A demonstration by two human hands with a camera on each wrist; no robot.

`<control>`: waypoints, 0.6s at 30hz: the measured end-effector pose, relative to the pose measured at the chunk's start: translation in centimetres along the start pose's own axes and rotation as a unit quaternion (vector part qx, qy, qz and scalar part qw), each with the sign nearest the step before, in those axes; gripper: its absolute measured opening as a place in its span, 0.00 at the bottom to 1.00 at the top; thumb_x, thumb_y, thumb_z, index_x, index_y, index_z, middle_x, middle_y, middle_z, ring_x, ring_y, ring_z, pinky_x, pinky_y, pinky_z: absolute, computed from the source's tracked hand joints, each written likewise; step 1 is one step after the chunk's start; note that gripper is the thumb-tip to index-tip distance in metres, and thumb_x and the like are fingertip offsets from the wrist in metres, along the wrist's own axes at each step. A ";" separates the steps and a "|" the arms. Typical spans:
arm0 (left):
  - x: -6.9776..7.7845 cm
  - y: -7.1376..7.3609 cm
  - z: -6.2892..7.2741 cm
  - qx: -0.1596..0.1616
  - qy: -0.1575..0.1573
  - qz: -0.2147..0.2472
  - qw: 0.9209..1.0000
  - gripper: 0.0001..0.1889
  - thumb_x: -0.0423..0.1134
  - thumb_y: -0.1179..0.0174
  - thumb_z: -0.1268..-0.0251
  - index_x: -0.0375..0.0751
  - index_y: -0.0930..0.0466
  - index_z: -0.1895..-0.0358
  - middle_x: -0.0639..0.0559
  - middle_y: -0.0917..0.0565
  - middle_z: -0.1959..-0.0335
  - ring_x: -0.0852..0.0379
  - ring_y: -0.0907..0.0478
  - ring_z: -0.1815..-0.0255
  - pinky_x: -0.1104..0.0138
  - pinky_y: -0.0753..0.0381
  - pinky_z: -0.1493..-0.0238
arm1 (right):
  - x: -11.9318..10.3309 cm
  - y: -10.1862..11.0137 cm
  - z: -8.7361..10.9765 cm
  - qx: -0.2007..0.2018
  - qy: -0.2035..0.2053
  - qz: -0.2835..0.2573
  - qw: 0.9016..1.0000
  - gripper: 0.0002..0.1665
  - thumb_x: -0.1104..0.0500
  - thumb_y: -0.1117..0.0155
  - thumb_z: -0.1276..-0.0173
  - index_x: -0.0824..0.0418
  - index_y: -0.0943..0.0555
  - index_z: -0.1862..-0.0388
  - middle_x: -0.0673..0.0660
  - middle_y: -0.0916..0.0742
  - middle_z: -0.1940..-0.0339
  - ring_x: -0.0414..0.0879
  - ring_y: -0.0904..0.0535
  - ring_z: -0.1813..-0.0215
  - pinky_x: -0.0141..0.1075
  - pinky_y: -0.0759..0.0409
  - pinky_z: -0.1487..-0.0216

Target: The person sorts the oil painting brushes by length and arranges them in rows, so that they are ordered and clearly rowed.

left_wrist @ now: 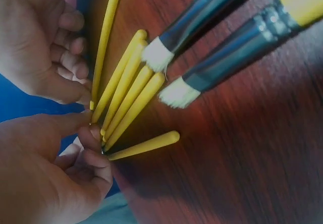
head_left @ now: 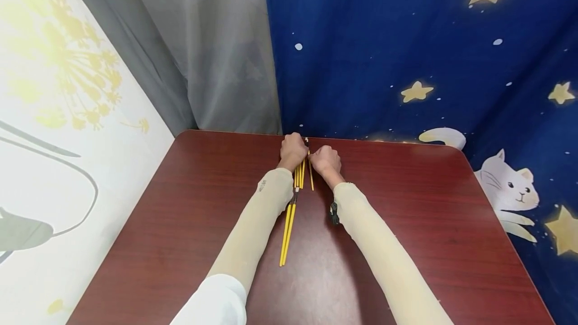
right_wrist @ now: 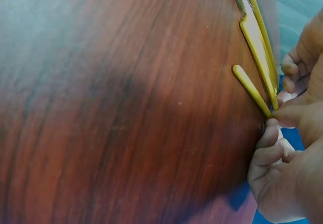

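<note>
My left hand (head_left: 293, 150) pinches at the far end of a fan of yellow-handled paintbrushes (left_wrist: 128, 95), near the table's back edge. Its curled fingers hide where those handles end. Close beside it, my right hand (head_left: 326, 159) pinches the outermost paintbrush (right_wrist: 251, 90), which angles away from the others. Both hands' fingertips nearly meet in the wrist views. A dark ferrule and pale bristles (head_left: 307, 140) show between the hands. Toward the person lie two more paintbrushes (head_left: 287, 232) side by side, their white bristles (left_wrist: 179, 93) pointing at the fanned handles.
Everything lies on a reddish-brown wooden table (head_left: 406, 214). Behind its back edge hang a grey curtain (head_left: 226, 54) and a blue star-patterned curtain (head_left: 352, 64). A white patterned wall covering (head_left: 54, 139) borders the left side. A dark band (head_left: 334, 213) sits at the right wrist.
</note>
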State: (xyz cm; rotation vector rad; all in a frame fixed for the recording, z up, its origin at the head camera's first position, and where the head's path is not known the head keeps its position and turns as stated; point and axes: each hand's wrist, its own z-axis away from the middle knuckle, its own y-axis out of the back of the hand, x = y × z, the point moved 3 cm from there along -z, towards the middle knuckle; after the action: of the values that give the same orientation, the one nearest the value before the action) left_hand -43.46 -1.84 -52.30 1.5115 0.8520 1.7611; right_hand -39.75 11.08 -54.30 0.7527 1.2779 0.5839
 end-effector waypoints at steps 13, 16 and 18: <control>-0.1 1.2 1.0 0.045 -0.024 -0.002 0.999 0.20 0.39 0.38 0.27 0.45 0.29 0.81 0.50 0.25 0.80 0.48 0.19 0.71 0.59 0.21 0.67 | 0.6 0.4 0.2 -0.002 0.068 -0.027 0.997 0.23 0.44 0.35 0.27 0.51 0.17 0.82 0.50 0.17 0.81 0.55 0.16 0.66 0.46 0.20 0.61; -0.5 1.8 0.9 0.062 -0.028 0.011 0.998 0.17 0.43 0.38 0.26 0.45 0.25 0.77 0.48 0.20 0.75 0.47 0.17 0.67 0.56 0.18 0.63 | 0.1 2.1 1.5 0.010 0.079 -0.029 0.996 0.20 0.45 0.35 0.25 0.53 0.13 0.74 0.52 0.13 0.76 0.56 0.15 0.62 0.48 0.18 0.55; -1.0 2.3 0.7 0.074 -0.026 0.016 0.997 0.15 0.46 0.38 0.25 0.45 0.22 0.72 0.48 0.16 0.69 0.46 0.15 0.62 0.54 0.16 0.58 | 0.1 3.2 2.0 0.016 0.085 -0.024 0.996 0.18 0.45 0.36 0.24 0.54 0.11 0.69 0.53 0.11 0.71 0.57 0.13 0.58 0.51 0.17 0.51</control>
State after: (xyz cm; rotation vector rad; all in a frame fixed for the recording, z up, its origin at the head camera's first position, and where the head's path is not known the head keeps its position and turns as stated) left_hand -42.82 -3.92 -50.86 1.6671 0.9553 1.7063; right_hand -37.70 12.88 -51.65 0.7074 1.4604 0.5992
